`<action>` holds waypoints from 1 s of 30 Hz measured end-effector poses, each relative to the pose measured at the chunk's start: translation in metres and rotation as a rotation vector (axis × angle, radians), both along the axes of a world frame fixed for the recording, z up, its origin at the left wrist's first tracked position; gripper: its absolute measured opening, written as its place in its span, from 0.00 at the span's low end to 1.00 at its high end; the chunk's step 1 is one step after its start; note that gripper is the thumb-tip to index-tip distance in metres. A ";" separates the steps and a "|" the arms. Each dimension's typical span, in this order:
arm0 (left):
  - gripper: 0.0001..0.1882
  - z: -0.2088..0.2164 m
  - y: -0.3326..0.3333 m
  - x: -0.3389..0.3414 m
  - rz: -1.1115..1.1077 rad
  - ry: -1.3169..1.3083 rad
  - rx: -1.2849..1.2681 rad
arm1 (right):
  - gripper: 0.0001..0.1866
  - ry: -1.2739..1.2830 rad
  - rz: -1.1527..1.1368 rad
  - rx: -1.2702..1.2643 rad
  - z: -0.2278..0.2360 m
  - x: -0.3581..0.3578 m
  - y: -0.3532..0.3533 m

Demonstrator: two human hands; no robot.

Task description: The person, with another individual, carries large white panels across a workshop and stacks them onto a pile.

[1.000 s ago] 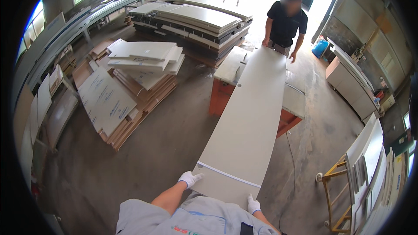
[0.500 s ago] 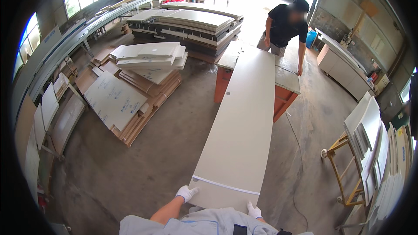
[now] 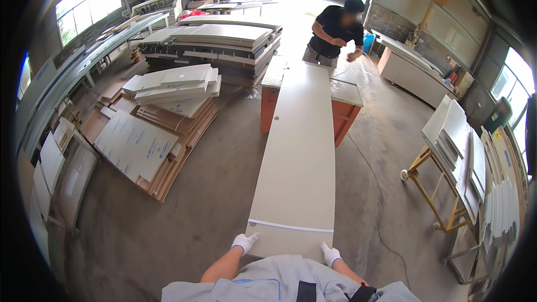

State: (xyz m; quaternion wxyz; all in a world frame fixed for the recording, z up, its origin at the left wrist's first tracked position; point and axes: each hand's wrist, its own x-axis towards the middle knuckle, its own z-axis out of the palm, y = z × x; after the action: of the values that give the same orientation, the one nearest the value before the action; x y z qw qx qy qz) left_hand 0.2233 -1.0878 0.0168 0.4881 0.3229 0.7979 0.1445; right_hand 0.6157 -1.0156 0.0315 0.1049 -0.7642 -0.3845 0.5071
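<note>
Has, at far left, flat white panels leaning in a row. Next to these, has a floor pile of flat brown sheets topped in part by white rectangular panels, and behind it a tall stack of pale and dark boards. Clasps the left edge of a long off-white flat board near its close end with the left grip in a white glove, laying the thumb on top and hiding the fingers below. Extends the board away, just past a pale strip across it, to lie over an orange bench with a grey top. Clasps the right edge likewise with the white-gloved right grip. Faces a co-worker in a black top beyond the bench, showing both hands raised off the board. Has farther right a thin dark cable on the floor, then a yellow-framed wheeled cart bearing white panels.
</note>
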 end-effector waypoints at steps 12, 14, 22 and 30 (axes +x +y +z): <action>0.49 -0.010 0.002 -0.004 -0.063 0.051 0.007 | 0.45 -0.068 0.047 -0.009 0.028 -0.009 -0.004; 0.49 -0.005 0.003 -0.002 -0.066 0.035 0.019 | 0.45 -0.055 0.043 0.005 0.025 -0.005 -0.003; 0.50 -0.014 0.000 -0.005 -0.039 0.055 -0.018 | 0.43 -0.015 0.037 -0.010 0.013 -0.004 -0.001; 0.49 0.003 0.005 0.000 -0.072 0.052 -0.025 | 0.40 -0.076 0.029 0.002 -0.031 0.014 0.001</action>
State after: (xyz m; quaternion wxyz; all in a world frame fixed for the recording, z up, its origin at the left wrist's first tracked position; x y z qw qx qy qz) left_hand 0.2234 -1.0831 0.0201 0.4762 0.3490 0.7998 0.1083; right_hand 0.6293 -1.0150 0.0008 0.0836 -0.7771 -0.3998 0.4788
